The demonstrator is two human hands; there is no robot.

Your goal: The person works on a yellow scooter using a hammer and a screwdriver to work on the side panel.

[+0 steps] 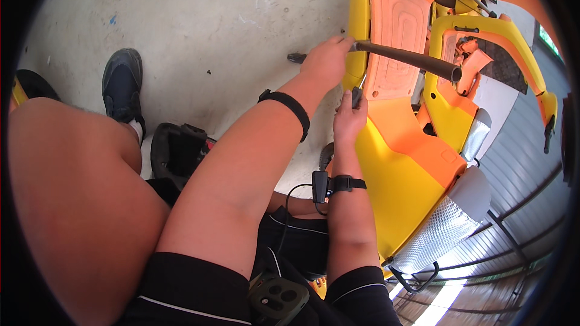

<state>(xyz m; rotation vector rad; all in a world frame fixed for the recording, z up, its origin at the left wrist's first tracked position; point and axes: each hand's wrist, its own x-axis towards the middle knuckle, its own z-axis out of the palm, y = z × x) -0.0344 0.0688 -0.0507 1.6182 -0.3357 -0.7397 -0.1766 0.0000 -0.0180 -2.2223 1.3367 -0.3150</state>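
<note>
A workshop or shed, by the look of it: scuffed concrete floor point(211, 6), ribbed metal sheeting point(522, 172), and large yellow-and-orange molded bodies point(386, 184) set close together.

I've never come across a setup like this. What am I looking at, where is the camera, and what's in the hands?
There is no robot: these are a person's bare hands, seen from above by a head-worn fisheye camera, which bends straight edges. The left hand grips a long brown tube, its open end pointing right. The right hand, below it, is at a small dark object, too hidden to identify. Both wear black wrist straps. Beside them stands a yellow and orange vehicle body. On the grey floor sits an open black container.
</note>
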